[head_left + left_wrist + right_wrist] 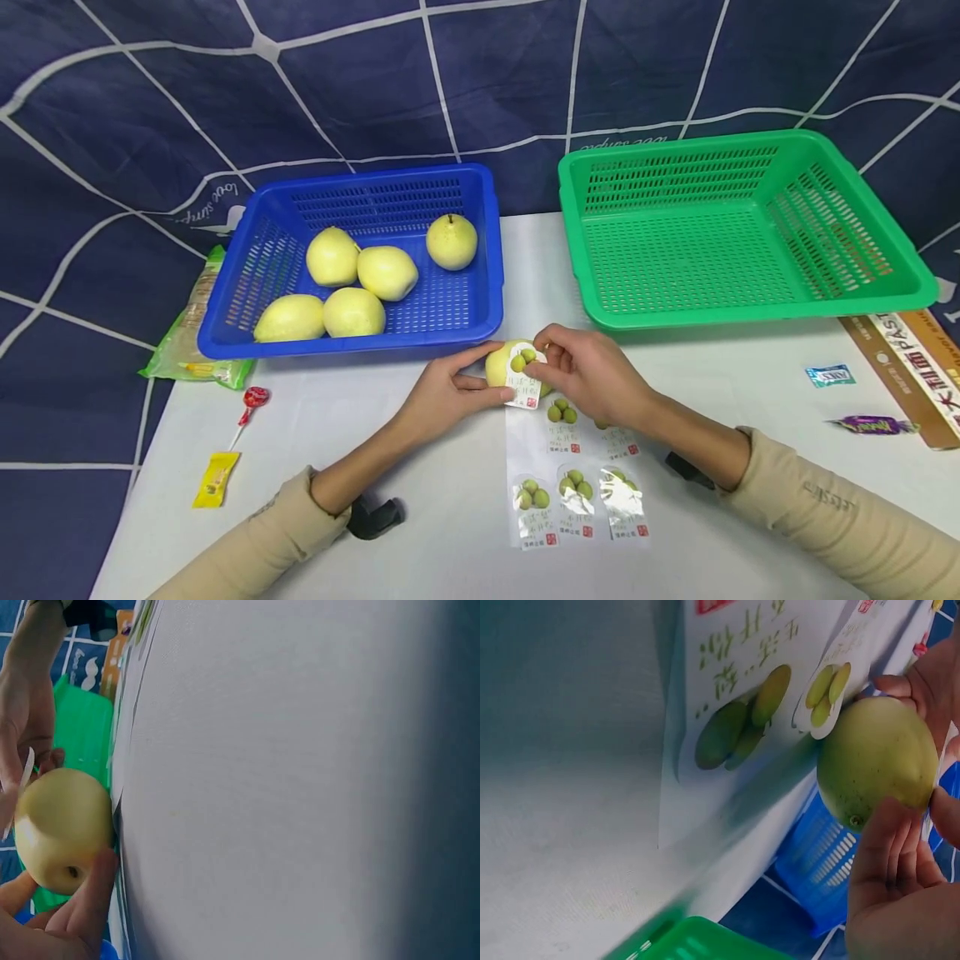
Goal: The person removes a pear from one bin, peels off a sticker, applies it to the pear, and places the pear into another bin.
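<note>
Just below the head view's centre, the left hand (448,388) is gripping a round, pale-yellow pear (496,365) from the left; from the right, the right hand (592,372) is pinching a glossy, white, pear-printed label (527,387), its long axis running down the frame across the pear.

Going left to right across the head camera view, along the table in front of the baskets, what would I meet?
Yellow packet, red lollipop, left hand, pear, right hand, teal packet, brown-and-white box.
</note>
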`<state>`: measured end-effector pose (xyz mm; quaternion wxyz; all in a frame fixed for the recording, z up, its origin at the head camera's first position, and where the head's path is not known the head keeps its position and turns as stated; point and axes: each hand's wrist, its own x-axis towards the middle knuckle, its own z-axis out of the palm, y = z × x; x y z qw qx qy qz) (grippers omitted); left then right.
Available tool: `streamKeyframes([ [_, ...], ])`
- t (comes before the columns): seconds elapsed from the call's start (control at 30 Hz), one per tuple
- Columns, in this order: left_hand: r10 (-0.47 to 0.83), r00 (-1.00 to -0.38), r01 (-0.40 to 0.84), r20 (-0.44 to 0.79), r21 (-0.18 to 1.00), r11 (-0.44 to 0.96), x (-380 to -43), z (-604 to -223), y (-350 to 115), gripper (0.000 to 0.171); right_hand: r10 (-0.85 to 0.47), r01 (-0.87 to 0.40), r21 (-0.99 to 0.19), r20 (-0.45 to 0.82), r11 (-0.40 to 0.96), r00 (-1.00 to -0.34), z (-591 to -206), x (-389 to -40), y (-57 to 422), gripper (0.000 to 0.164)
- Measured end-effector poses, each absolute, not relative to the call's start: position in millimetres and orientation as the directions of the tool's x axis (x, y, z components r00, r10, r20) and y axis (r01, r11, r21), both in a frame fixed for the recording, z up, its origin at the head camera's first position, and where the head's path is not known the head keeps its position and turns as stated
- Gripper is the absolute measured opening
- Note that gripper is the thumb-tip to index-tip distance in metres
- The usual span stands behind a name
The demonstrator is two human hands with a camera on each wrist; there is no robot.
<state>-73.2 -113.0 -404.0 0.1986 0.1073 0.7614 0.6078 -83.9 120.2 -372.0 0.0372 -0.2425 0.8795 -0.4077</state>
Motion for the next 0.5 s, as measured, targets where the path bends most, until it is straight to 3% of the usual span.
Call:
streamKeyframes([
  [0.1, 0.399, -0.905, -0.047, -0.148, 0.966, 0.252, -73.4, -404.2, -110.5, 0.063, -0.451, -0.427, -0.719, 0.176, 0.549, -0.875, -373.0, -84.9, 120.4, 0.027],
  [0.27, 0.384, -0.915, -0.014, -0.127, 0.959, 0.285, -73.8, -403.9, -108.4, 0.061, -0.51, -0.538, -0.643, 0.254, 0.545, -0.822, -372.3, -84.2, 119.8, 0.022],
  [0.5, 0.396, -0.91, -0.009, -0.122, 0.961, 0.276, -74.5, -403.4, -108.4, 0.063, -0.602, -0.512, -0.657, 0.109, 0.553, -0.791, -376.4, -84.2, 122.3, 0.052],
])
